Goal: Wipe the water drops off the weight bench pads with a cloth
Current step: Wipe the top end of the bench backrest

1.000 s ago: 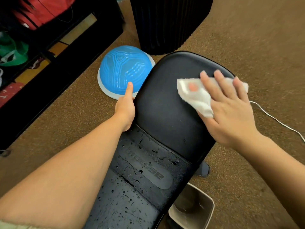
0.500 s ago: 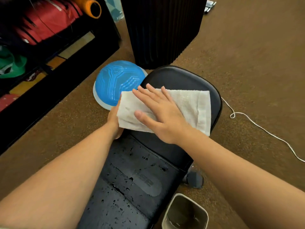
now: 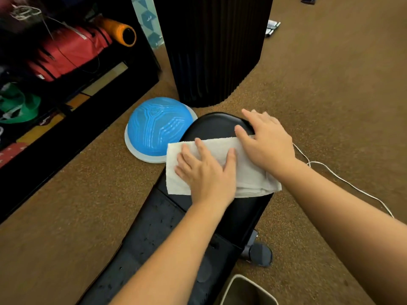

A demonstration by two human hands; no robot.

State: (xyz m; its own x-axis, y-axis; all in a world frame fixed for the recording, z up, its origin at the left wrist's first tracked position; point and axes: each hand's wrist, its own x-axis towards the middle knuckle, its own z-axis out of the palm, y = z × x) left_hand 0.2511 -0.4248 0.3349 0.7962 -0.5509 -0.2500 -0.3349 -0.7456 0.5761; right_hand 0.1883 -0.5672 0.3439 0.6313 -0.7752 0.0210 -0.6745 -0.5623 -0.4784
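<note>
Starting nearest, a bin (image 3: 242, 289) stands on the carpet just beside the bench's right edge. Next comes the near pad (image 3: 152, 230), dark and dotted with water drops, not yet wiped by my judgement. Beyond the seam, the far pad (image 3: 217, 125) carries the cloth (image 3: 251, 175), spread flat across its width with its left edge hanging a little past the pad's side. The left hand (image 3: 206, 175) lies on the cloth's left half, fingers straight and spread, pressing rather than grasping. The right hand (image 3: 267, 142) rests on the cloth's far right corner, fingers loosely extended onto bare pad near the rounded end; it clutches nothing that I can see. Farther off, a blue dome (image 3: 158, 128) sits on the carpet just beside the pad's left edge, a cable (image 3: 352, 187) trails away right, and a black ribbed drum (image 3: 215, 51) stands past the pad's end.

The step in hand looks like wiping the far pad with both palms. Its bare part shows no drops, so the next move is probably to draw the cloth back over the seam onto the near pad. That calls for even pressure and a flat cloth, so the drops soak in rather than smear.
</note>
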